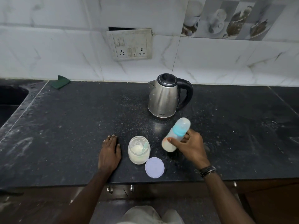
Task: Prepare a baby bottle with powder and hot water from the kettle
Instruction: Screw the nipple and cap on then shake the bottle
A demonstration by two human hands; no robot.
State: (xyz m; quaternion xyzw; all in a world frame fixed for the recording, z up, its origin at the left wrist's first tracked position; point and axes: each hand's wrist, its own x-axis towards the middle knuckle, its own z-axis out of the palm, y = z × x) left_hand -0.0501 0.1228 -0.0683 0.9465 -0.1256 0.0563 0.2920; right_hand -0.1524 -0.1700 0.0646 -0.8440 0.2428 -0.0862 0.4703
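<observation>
My right hand (191, 147) grips a baby bottle (176, 135) around its middle. The bottle is capped, has a blue collar, is tilted with its cap up and to the right, looks blurred, and holds milky liquid at its lower end. My left hand (110, 152) lies flat on the black counter, fingers apart, holding nothing. Between the hands stands an open glass jar of white powder (138, 150) with a pale green scoop inside. Its lilac lid (154, 167) lies flat just in front of it. A steel kettle (165, 97) with a black handle stands behind the bottle, lid closed.
The black stone counter (72, 126) is dusted with spilled powder. A green cloth (60, 81) lies at the back left by the tiled wall. A sink (9, 97) sits at the far left. A wall socket panel (130, 45) is above the counter. Drawer handles (120, 189) show below the front edge.
</observation>
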